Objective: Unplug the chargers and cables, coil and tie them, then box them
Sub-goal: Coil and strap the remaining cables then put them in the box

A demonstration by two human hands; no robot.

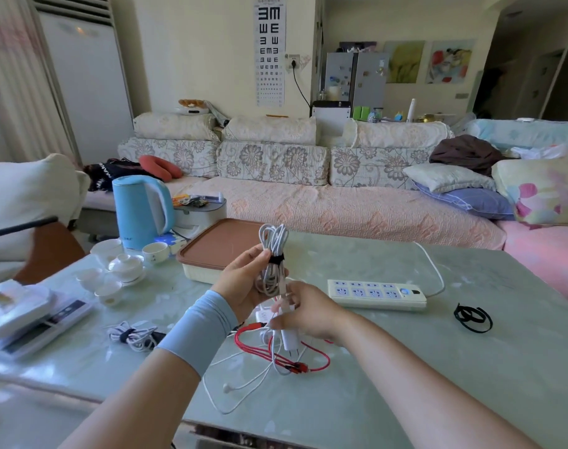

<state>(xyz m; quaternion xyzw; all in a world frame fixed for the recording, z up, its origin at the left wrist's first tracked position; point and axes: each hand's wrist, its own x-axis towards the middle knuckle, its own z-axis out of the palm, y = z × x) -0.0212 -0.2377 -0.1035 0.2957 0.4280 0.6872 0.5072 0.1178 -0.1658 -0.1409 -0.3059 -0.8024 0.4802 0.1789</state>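
My left hand (243,280) grips a coiled white cable (272,254), held upright above the table and bound at its middle by a black tie (276,259). My right hand (305,311) pinches the white charger plug (289,332) hanging at the coil's lower end. Below my hands a red cable (276,354) and a loose white cable (240,384) lie tangled on the table. A second tied white coil (132,335) rests to the left. The cream box with a brown lid (217,247) stands behind my hands.
A white power strip (376,293) with no plugs in it lies to the right, and black ties (472,317) lie further right. A blue kettle (140,212), tea cups (127,264) and a scale (46,325) crowd the left side. A sofa runs behind the glass table.
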